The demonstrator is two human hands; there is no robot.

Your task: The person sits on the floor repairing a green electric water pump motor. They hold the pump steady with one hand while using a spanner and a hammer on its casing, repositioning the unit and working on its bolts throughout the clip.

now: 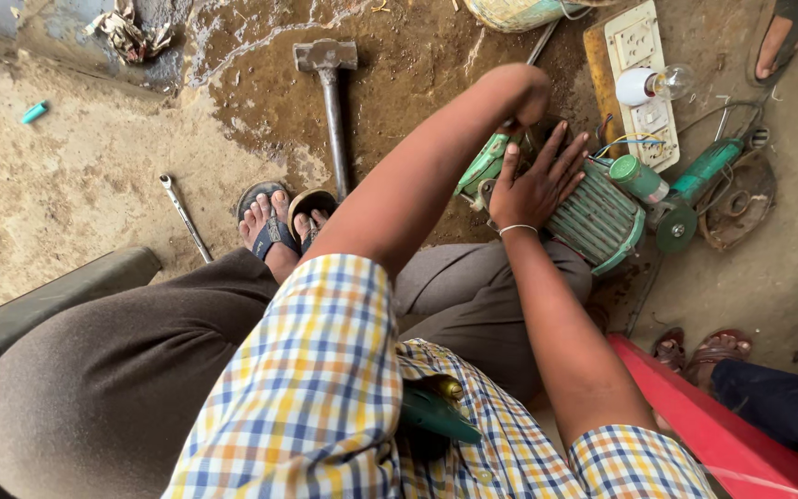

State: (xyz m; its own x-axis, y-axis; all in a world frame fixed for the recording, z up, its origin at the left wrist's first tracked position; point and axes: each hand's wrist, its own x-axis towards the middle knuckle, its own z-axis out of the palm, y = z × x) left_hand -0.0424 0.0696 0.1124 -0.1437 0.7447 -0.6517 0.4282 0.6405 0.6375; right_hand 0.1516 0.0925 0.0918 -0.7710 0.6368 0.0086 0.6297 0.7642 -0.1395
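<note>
My left hand (526, 92) reaches forward across my knee and is closed around the upper end of a green power tool (482, 166), which points down at the wet ground. Just to the right of it, my right hand (539, 183), with a thin bangle at the wrist, lies flat with fingers spread on the top of a green ribbed motor housing (598, 222). The motor stands on the floor in front of my right knee. The tool's tip is hidden behind my left forearm.
A long hammer (330, 92) and a small wrench (185, 217) lie on the dirt floor by my sandalled feet (274, 226). A socket board (639, 55) with a bulb (659, 83), a green angle grinder (699, 176) and another person's sandalled feet (708, 349) are at right.
</note>
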